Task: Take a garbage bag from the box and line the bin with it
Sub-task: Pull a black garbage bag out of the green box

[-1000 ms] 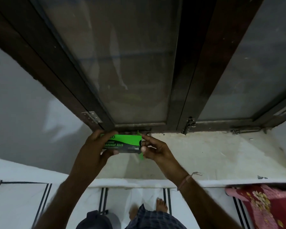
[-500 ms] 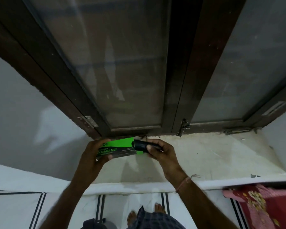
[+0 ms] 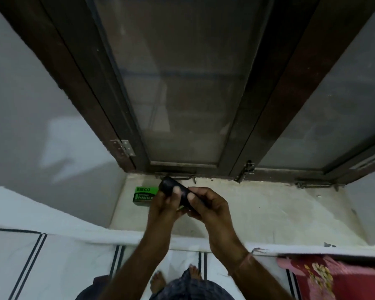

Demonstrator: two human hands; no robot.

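Both gripping one black garbage-bag roll (image 3: 178, 194): left hand (image 3: 165, 210), right hand (image 3: 206, 207) (thumbs on top). Green box (image 3: 143, 196) lying on windowsill (image 3: 268, 208) behind.

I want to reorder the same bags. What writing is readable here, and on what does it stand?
"BECO": green top band of the box lying on the sill.
"GARBAGE", then cut off by the left hand: dark panel of the same box.
A smaller line above "GARBAGE" is too blurred to read.
The black roll in both hands shows no writing.

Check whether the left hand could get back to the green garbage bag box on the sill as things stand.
Probably yes: the box lies just beside the left hand with nothing between, though that hand is busy holding the black bag roll.
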